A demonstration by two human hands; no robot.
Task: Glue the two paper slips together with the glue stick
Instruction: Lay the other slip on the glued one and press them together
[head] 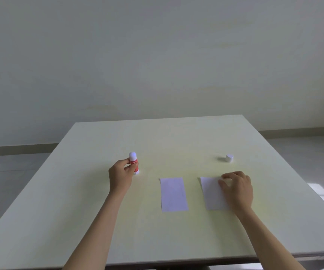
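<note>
Both forearms reach in from the near edge of the pale tabletop (pixel 79 211), cut off at the bottom of the view. Two white paper slips lie flat side by side, long axes running away from the person. The left slip (pixel 173 194) lies bare; the right slip (pixel 211 193) is partly hidden under the right hand (pixel 237 189), whose fingertips press on its far right corner, grip closed on nothing. Farther left, the left hand (pixel 120 176) has its grip closed around the red glue stick (pixel 134 163), which stands upright on the tabletop, uncapped, white tip up. Beyond the right hand, well apart, sits the small white cap (pixel 229 158). A plain wall (pixel 157 55) stands behind.
</note>
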